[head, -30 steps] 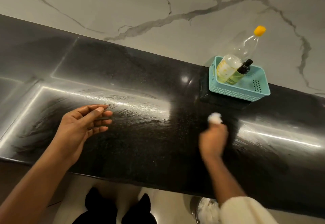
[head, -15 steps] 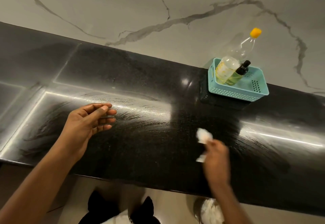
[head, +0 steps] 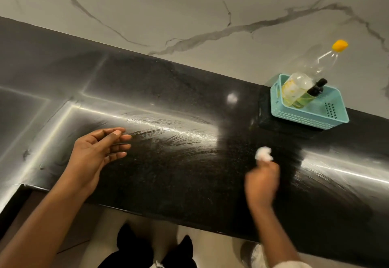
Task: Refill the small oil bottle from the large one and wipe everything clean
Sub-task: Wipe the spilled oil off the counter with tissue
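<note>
Down by your feet, a pale bin is showing only partly past the desk's front edge, its contents too blurred to name. Nearer the middle, your right hand is closing tightly on a white wad of tissue and is swinging back outward over the black desk after pulling in half a second ago, so you are likely finishing the wiping stage. Your left hand is staying loosely open, holding nothing, hovering over smeared streaks. Motion blur is hiding whether the tissue is touching the surface. Farther back, the large bottle and the small oil bottle are leaning together in the teal basket against the wall; their fill levels are hard to judge.
</note>
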`<state>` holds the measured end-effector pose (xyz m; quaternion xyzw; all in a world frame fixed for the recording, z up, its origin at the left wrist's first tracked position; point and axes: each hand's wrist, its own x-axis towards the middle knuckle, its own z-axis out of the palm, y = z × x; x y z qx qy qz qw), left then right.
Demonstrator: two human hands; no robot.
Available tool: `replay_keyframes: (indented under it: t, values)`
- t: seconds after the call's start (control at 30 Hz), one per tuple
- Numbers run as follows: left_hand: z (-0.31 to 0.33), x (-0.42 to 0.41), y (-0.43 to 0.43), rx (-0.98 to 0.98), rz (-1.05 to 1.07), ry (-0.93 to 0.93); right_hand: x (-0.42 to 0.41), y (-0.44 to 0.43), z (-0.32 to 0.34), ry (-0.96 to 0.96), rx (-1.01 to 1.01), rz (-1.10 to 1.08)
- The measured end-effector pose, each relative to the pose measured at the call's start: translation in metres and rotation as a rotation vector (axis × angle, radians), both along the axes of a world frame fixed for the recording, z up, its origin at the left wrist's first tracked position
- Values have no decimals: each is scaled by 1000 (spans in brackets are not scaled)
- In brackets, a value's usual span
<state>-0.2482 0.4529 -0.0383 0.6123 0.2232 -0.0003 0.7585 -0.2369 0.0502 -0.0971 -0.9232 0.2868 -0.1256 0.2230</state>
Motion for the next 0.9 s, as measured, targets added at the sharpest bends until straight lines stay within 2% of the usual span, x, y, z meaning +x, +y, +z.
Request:
replay_keyframes:
  t: [0.13, 0.17, 0.27, 0.3, 0.37, 0.47, 0.6, 0.67, 0.73, 0.77, 0.83, 0.9]
  values:
    - [5, 4, 14, 19, 25, 1, -3, 200, -3, -10, 215, 550]
    - [8, 5, 18, 22, 29, -3, -16, 246, -3, -9, 198, 728]
    - [17, 10, 27, 23, 42, -17, -37, 320, -17, 28, -102, 1121]
    - [20, 12, 31, 31, 46, -24, -31, 326, -20, 131, -82, 1172]
    - [23, 19, 40, 34, 49, -44, -11, 314, -22, 88, -135, 1229]
    - [23, 27, 55, 38, 44, -64, 41, 212, -5, 72, -197, 1071]
    - [12, 30, 71, 32, 34, -36, 78, 2, 3, 289, -291, 365]
    - [9, 32, 83, 28, 44, -28, 72, -56, 2, 279, -199, 73]
    - [6, 32, 97, 30, 67, -21, 71, -56, -2, 206, -117, -98]
    - [4, 31, 104, 25, 81, -10, 75, -35, -4, 185, -128, -99]
    - [2, 31, 118, 18, 106, 14, 89, 38, -4, 115, -123, 13]
    - [3, 32, 129, 16, 117, 27, 95, 137, -7, 84, -21, 219]
